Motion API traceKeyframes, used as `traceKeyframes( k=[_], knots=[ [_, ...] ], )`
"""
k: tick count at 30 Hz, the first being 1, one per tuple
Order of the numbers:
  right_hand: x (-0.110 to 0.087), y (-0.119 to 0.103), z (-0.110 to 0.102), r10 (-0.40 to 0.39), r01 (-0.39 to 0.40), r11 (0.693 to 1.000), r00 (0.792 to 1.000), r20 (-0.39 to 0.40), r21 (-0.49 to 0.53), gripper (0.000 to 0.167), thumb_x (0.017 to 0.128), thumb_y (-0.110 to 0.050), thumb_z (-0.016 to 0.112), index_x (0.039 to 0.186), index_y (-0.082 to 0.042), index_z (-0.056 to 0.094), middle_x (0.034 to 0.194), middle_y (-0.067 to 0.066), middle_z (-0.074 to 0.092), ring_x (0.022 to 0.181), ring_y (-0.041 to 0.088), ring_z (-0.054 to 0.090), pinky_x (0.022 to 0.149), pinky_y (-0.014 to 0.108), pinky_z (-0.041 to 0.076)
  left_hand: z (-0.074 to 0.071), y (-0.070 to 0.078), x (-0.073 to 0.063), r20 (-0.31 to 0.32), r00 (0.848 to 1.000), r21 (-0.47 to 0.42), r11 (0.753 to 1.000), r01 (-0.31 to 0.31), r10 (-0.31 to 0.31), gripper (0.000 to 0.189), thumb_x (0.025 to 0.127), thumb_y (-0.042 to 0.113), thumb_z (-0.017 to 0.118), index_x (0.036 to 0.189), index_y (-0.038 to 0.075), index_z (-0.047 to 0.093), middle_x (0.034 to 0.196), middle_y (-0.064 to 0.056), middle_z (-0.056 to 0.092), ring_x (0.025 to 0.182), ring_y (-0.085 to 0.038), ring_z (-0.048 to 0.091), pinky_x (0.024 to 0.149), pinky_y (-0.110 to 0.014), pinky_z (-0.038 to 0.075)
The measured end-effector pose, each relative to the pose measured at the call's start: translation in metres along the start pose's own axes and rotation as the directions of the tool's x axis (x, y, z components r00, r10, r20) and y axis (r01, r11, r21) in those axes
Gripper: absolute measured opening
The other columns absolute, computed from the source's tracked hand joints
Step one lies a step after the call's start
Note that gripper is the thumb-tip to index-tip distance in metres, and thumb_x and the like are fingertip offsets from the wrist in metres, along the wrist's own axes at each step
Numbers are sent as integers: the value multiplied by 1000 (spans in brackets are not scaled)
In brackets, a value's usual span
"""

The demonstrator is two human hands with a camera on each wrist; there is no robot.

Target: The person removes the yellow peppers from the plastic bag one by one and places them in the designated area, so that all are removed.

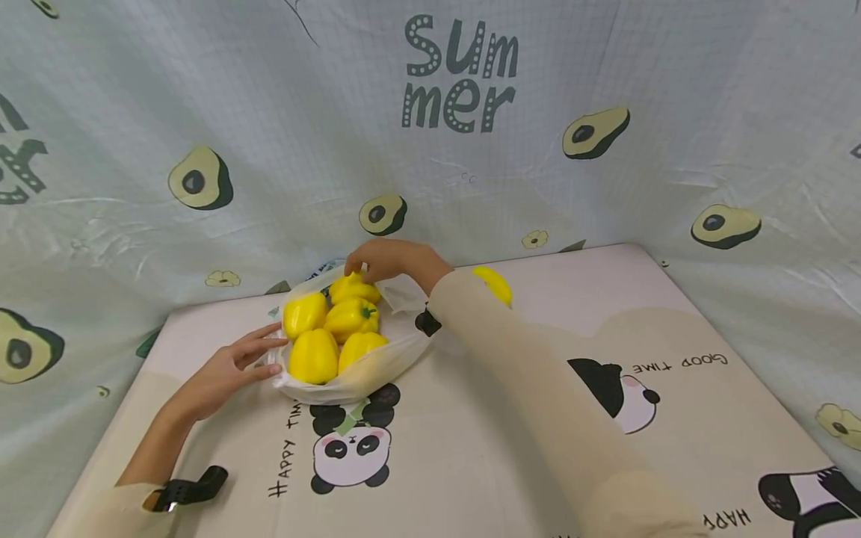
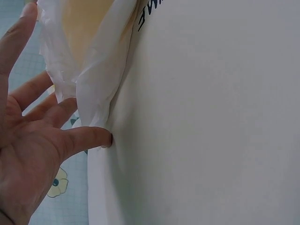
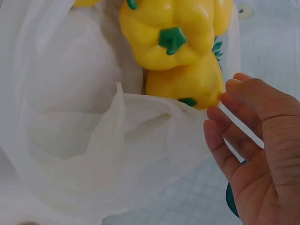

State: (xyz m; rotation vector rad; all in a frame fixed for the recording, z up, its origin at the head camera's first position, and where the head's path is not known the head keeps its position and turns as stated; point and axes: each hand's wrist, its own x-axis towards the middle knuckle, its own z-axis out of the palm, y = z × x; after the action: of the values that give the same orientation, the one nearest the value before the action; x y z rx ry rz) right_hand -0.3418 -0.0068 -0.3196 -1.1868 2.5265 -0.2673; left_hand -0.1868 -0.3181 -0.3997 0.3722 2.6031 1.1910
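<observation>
1. Five yellow peppers (image 1: 353, 317) sit in a white plastic bag (image 1: 402, 355) on the table (image 1: 464, 456).
2. Left hand (image 1: 229, 371) — fingers spread wide at the bag's side.
3. Right hand (image 1: 386, 258) — fingers loosely bent beside the farthest pepper (image 1: 354, 290); contact is hard to judge.
4. Yellow curved object (image 1: 495, 285), partly hidden, lies beyond the right sleeve (image 1: 518, 373).

Head view high, forward-down; wrist views close, bag (image 3: 108, 140) in all.
</observation>
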Motion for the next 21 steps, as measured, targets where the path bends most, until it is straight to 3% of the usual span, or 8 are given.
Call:
traceKeyframes(
  k=[4,9,15,21],
  knots=[
    [7,-2,2,-3,2,999,1000,-12,-36,37,104,-18,59,141,-18,60,140,3,59,124,16,55,103,24,48,1,-1,1,-1,1000,-3,1000,-2,2,57,98,31,68,146,4,53,168,-16,18,149,-53,21,112,-76,24],
    [12,-4,6,8,-8,996,1000,-5,-87,41,102,-20,63,143,-20,59,145,0,55,133,17,49,113,26,41,1,-2,2,2,1000,-5,1000,-10,10,57,98,31,68,146,4,53,168,-15,19,149,-53,21,112,-76,23],
    [12,-7,12,88,-88,993,996,-6,-73,49,100,-18,67,146,-25,54,150,2,44,136,18,41,115,29,38,1,-2,2,5,1000,-10,1000,-13,13,56,98,30,68,146,4,53,168,-15,19,149,-52,20,112,-76,23],
    [11,-10,18,158,-159,986,987,-25,-59,59,95,-20,74,149,-25,50,142,3,41,126,18,41,109,28,43,1,-2,2,4,1000,-14,1000,-22,22,56,99,29,68,145,3,53,168,-16,19,149,-53,20,112,-76,22]
  ],
)
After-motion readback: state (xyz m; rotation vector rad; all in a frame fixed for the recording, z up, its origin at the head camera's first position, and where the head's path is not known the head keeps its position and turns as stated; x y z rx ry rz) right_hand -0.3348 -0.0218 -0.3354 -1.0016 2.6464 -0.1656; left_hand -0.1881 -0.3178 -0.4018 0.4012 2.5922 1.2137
